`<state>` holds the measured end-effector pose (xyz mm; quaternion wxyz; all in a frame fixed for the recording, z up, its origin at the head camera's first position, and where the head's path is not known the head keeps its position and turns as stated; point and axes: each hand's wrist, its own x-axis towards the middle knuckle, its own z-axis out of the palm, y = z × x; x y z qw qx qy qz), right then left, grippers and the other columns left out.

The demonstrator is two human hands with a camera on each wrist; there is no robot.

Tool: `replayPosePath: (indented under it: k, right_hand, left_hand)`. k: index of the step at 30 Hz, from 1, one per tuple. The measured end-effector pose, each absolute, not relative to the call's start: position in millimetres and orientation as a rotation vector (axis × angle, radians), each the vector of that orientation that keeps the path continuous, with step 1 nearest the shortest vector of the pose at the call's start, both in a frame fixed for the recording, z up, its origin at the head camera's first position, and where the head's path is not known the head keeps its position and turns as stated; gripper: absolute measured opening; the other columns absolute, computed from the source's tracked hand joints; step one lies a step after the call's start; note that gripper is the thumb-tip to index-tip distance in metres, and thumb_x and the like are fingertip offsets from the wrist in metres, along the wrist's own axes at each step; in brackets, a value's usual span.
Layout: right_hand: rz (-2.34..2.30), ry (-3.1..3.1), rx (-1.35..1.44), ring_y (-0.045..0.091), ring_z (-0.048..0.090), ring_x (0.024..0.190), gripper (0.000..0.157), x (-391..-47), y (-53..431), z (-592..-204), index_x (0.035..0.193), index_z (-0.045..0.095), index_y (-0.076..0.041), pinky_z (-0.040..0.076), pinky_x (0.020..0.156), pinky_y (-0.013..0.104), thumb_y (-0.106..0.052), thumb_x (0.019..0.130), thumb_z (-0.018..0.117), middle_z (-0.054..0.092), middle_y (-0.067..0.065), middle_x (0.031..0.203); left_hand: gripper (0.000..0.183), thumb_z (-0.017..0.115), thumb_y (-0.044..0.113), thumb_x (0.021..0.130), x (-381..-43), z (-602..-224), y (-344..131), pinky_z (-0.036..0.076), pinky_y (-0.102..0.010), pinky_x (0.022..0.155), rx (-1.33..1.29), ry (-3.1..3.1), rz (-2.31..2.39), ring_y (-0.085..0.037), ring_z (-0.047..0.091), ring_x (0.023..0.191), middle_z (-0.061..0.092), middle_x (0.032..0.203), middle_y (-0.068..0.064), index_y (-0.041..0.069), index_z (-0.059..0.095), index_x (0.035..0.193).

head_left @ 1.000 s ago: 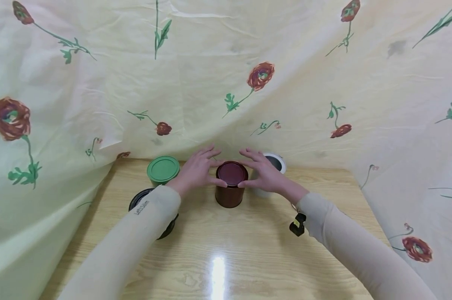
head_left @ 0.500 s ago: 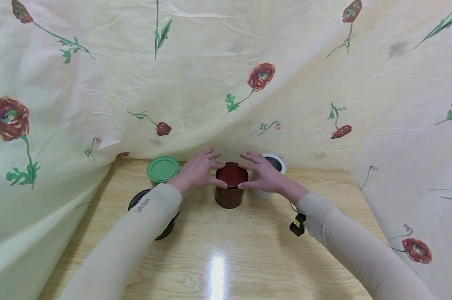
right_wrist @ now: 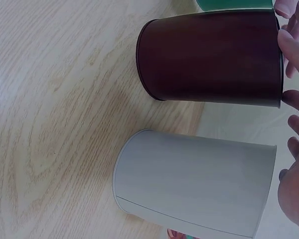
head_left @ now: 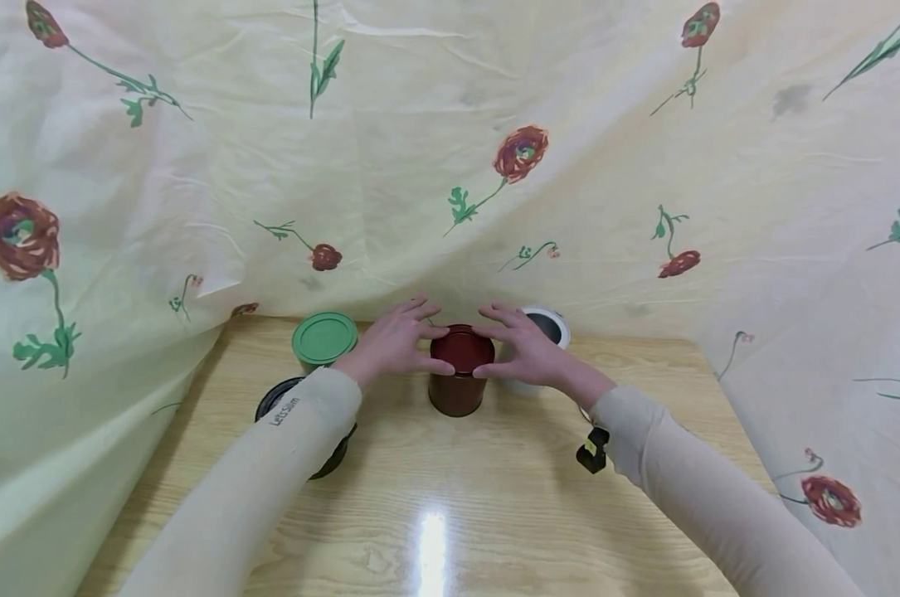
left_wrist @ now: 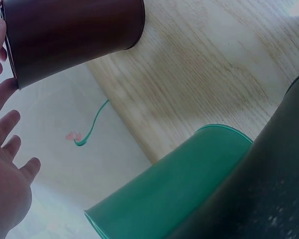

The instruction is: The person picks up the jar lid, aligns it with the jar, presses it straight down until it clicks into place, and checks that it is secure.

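A dark maroon canister [head_left: 455, 396] stands upright near the back of the table, with a round dark red top [head_left: 462, 350]. My left hand [head_left: 391, 338] holds its left side at the upper rim, thumb in front and index finger behind. On the opposite side my right hand [head_left: 527, 347] grips the same rim in the same way. The other fingers of both hands are spread off the can. In the right wrist view the maroon wall [right_wrist: 209, 57] is close to a pale grey canister [right_wrist: 194, 181], which in the head view is partly hidden behind my right hand.
A green-lidded canister [head_left: 325, 337] stands left of my left hand. In front of it a black container [head_left: 274, 398] is mostly covered by my left sleeve. Flowered cloth [head_left: 450, 166] hangs behind the table [head_left: 390, 514]. A small black object [head_left: 591, 452] shows by my right cuff.
The canister's top looks a brighter red than a second ago, when it looked purplish. Both hands have stayed almost in place at the rim.
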<state>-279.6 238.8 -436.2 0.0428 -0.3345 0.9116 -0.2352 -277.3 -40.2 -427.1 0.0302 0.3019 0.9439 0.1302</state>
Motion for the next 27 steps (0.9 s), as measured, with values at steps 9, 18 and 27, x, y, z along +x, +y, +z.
replayPosePath:
  k: [9, 18, 27]
  right_hand:
    - [-0.719, 2.834, -1.067, 0.044, 0.023, 0.161, 0.064, -275.3, 236.0, -438.1, 0.152, 0.061, -0.006, 0.013, 0.128, 0.069, -0.037, 0.098, 0.079, 0.039, 0.019, 0.169]
    - [-0.708, 2.845, -1.041, 0.042, 0.022, 0.162, 0.063, -276.2, 236.3, -441.1, 0.149, 0.063, -0.006, 0.014, 0.128, 0.069, -0.038, 0.097, 0.080, 0.040, 0.019, 0.169]
    - [-0.707, 2.838, -1.013, 0.048, 0.022, 0.160, 0.061, -280.2, 232.5, -439.7, 0.147, 0.066, -0.007, 0.015, 0.127, 0.071, -0.036, 0.096, 0.082, 0.040, 0.023, 0.168]
  left_hand:
    - [0.075, 0.072, 0.067, 0.093, -276.1, -425.5, -36.2, 0.021, -0.054, 0.131, 0.950, 2.915, 0.404, -0.038, 0.021, 0.163, 0.041, 0.170, -0.013, 0.022, 0.063, 0.152]
    - [0.071, 0.073, 0.065, 0.093, -276.4, -426.7, -32.2, 0.022, -0.055, 0.131, 0.979, 2.925, 0.390, -0.040, 0.023, 0.162, 0.042, 0.169, -0.013, 0.021, 0.065, 0.149]
    - [0.073, 0.076, 0.065, 0.092, -277.2, -426.7, -32.8, 0.021, -0.055, 0.131, 0.916, 2.913, 0.441, -0.041, 0.022, 0.162, 0.040, 0.170, -0.014, 0.022, 0.065, 0.149]
